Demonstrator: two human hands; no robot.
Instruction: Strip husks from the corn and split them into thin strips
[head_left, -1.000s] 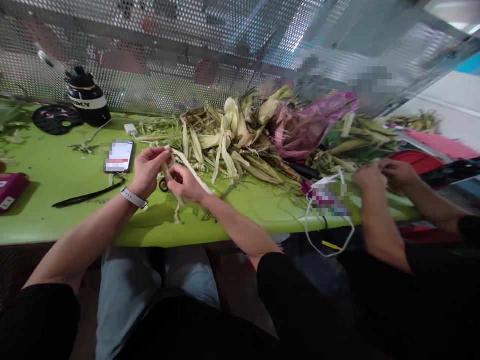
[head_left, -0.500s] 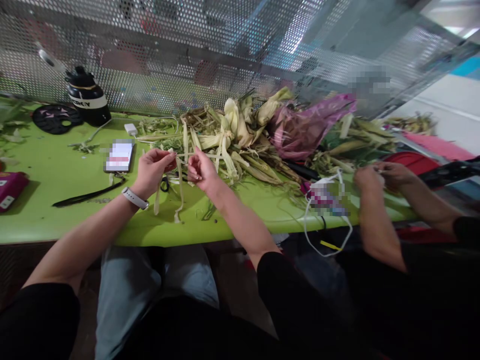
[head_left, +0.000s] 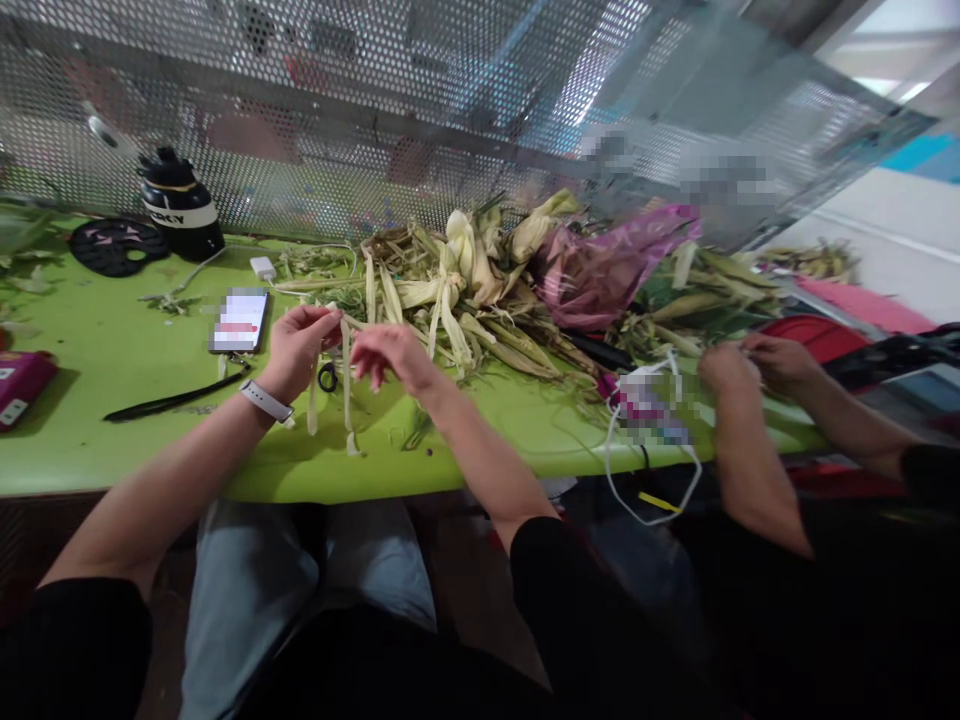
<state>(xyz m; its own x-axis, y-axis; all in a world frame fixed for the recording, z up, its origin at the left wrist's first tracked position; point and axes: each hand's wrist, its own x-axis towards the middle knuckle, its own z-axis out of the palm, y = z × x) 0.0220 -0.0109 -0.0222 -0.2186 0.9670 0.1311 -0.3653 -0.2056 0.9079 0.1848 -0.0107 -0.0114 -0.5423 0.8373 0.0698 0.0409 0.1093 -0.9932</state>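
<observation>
My left hand (head_left: 296, 345), with a white wristband, pinches thin pale corn husk strips (head_left: 345, 385) that hang down to the green table (head_left: 97, 400). Just to the right of it my right hand (head_left: 394, 355) hovers with its fingers loosely spread and nothing in them, in front of a heap of corn husks (head_left: 457, 285). Small black scissors (head_left: 328, 377) lie on the table between my two hands.
A phone (head_left: 240, 320) and a black strap (head_left: 169, 400) lie left of my hands. A black bottle (head_left: 182, 205) and a dark disc (head_left: 116, 245) stand at the back left by the perforated metal wall. Another person's hands (head_left: 750, 365) work at the right near a pink bag (head_left: 607, 270).
My right hand pulled away from the left, let go of the strip and opened. The left hand still holds the strips, which now hang down. The view shifted slightly.
</observation>
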